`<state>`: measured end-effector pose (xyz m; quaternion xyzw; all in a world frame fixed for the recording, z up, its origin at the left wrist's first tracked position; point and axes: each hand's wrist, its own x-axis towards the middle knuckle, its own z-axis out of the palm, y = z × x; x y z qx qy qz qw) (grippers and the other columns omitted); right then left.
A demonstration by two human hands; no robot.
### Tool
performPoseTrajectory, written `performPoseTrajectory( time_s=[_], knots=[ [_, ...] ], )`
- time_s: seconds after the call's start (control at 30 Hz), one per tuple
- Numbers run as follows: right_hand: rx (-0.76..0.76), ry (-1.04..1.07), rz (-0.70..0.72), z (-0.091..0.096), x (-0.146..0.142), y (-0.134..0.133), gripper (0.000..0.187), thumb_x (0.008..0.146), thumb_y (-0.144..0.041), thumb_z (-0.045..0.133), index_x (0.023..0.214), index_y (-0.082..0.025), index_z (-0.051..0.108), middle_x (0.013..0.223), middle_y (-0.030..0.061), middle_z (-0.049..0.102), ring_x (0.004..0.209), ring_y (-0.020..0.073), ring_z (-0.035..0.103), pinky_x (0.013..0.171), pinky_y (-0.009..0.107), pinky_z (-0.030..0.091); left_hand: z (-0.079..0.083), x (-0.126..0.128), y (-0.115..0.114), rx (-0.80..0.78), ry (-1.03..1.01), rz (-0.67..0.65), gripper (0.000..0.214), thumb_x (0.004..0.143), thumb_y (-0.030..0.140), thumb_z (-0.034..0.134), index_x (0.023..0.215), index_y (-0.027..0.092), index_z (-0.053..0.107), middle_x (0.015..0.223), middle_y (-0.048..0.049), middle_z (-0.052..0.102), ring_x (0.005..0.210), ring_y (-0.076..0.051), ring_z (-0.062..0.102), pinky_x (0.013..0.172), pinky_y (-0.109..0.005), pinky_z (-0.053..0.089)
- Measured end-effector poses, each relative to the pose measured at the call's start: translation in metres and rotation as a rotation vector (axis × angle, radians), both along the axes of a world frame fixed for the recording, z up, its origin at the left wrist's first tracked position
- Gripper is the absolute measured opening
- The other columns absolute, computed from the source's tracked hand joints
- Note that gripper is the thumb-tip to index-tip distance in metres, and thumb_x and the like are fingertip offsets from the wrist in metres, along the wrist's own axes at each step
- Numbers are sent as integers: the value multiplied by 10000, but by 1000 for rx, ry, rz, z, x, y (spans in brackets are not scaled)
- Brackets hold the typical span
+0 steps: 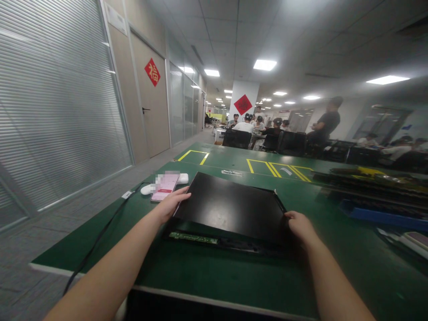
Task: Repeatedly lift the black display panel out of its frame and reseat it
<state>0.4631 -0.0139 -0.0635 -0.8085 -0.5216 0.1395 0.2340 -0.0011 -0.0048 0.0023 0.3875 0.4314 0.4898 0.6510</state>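
Observation:
A flat black display panel (230, 205) is held between my two hands above the green table. My left hand (172, 204) grips its left edge with the fingers closed along the side. On the opposite edge, my right hand (299, 226) pinches the panel near its right side. Below the panel's near edge shows a green circuit board strip (194, 238) with a dark strip running on to the right. Whether that strip is joined to the panel, I cannot tell.
The green table (160, 276) bears yellow tape outlines. A phone (165, 187) on a white stand lies left, beside a black cable (107, 227). At right are stacked dark strips (361, 185) and a blue tray (384, 214). People sit and stand at the back.

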Motion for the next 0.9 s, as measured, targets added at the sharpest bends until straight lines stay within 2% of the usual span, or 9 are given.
performPoseTrajectory(
  time_s=[0.23, 0.43, 0.67, 0.9],
  knots=[
    [5, -23, -1, 1, -3, 0, 444, 723, -87, 503, 1099, -158, 728, 1139, 109, 707, 1037, 234, 658, 825, 276, 475, 0, 0, -3, 25, 22, -34, 690, 726, 248, 794, 1375, 266, 560, 1143, -98, 741, 936, -257, 736, 764, -312, 594],
    [8, -42, 15, 1, -3, 0, 434, 747, -94, 501, 1118, -148, 721, 1173, 122, 695, 1058, 241, 649, 845, 289, 472, 4, 1, -6, 18, 10, -56, 840, 647, 205, 834, 1418, 262, 505, 1169, -93, 732, 956, -257, 730, 770, -296, 585],
    [-9, -47, 8, -1, 0, 0, 449, 753, -102, 479, 1125, -174, 720, 1169, 90, 698, 1067, 239, 649, 845, 277, 478, 6, 2, -7, 20, -5, -69, 837, 630, 174, 824, 1405, 271, 521, 1161, -91, 735, 947, -265, 731, 750, -305, 591],
    [7, -25, 7, -2, 1, 1, 461, 731, -99, 497, 1130, -169, 717, 1188, 110, 689, 1094, 235, 640, 877, 282, 473, 7, 2, -8, 12, 34, -43, 806, 636, 154, 807, 1388, 264, 541, 1134, -90, 745, 925, -261, 736, 738, -297, 586]
  ],
)
